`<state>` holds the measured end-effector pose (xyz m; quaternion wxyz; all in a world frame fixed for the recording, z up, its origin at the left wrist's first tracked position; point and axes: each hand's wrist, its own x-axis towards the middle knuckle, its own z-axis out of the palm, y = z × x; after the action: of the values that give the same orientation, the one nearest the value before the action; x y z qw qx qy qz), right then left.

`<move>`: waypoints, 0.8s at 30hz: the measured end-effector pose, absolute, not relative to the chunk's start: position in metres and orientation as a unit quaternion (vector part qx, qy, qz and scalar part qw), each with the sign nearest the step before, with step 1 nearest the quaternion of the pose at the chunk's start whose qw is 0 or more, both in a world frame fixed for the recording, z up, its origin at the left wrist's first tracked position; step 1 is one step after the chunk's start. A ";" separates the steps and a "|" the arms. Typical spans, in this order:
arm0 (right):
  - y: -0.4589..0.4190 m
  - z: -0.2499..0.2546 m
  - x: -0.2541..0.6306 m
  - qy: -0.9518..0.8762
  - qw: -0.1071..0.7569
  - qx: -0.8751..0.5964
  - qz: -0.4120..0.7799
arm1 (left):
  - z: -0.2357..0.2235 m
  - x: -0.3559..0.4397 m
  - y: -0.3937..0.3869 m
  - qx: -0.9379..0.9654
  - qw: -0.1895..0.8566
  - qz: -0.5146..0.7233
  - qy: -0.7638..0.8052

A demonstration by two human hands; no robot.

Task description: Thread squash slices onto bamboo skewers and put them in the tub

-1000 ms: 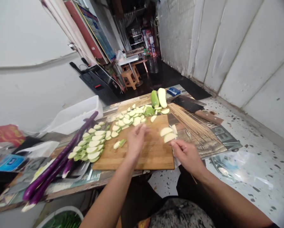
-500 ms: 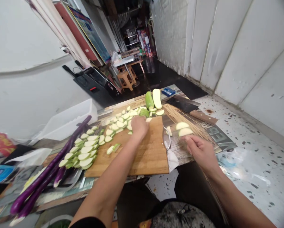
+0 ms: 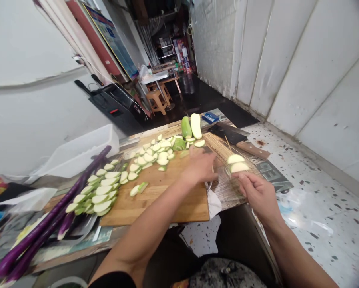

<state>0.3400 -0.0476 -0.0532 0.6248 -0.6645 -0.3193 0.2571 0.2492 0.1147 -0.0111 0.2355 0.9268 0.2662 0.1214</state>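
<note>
My right hand (image 3: pixel 256 192) is closed on a thin bamboo skewer carrying two pale zucchini slices (image 3: pixel 237 163), held over the right end of the table. My left hand (image 3: pixel 201 166) hovers at the right edge of the wooden cutting board (image 3: pixel 161 198), fingers curled and blurred by motion; what it holds, if anything, is hidden. Several zucchini slices (image 3: pixel 154 154) lie heaped at the board's far side, and another pile (image 3: pixel 103 188) lies at its left end. Two zucchini halves (image 3: pixel 191 126) rest beyond the board.
A bundle of bamboo skewers (image 3: pixel 220 146) and a cleaver (image 3: pixel 236 138) lie right of the board. Long purple eggplants (image 3: pixel 50 218) stretch along the left. A white plastic tub (image 3: pixel 80 152) stands behind them, a blue box (image 3: pixel 211 117) at the far edge, terrazzo floor on the right.
My right hand lifted the two skewered slices off the board and carried them right. My left hand reached to the far slice pile, then swung right toward the skewer.
</note>
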 end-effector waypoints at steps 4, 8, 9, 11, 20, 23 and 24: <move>-0.053 -0.056 0.343 -0.320 0.631 -0.659 0.257 | -0.021 0.265 0.109 0.922 0.239 0.124 0.279; -0.057 -0.054 0.345 -0.308 0.643 -0.656 0.247 | -0.025 0.276 0.111 0.903 0.284 0.101 0.306; -0.058 -0.052 0.345 -0.302 0.648 -0.656 0.243 | -0.024 0.276 0.111 0.901 0.291 0.100 0.307; -0.061 -0.048 0.345 -0.292 0.658 -0.653 0.235 | -0.020 0.271 0.109 0.893 0.306 0.132 0.302; -0.058 -0.042 0.293 -0.461 0.560 -0.601 0.334 | -0.016 0.158 0.117 0.609 0.659 0.255 0.360; -0.045 -0.043 0.270 -0.521 0.520 -0.582 0.346 | -0.023 0.122 0.121 0.513 0.728 0.288 0.353; -0.040 -0.043 0.264 -0.537 0.510 -0.577 0.344 | -0.025 0.114 0.121 0.487 0.744 0.299 0.345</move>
<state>0.2636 -0.0397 -0.0434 0.5098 -0.5773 -0.5368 0.3444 0.1140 0.1213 -0.0251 0.7444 0.4873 0.3450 0.2989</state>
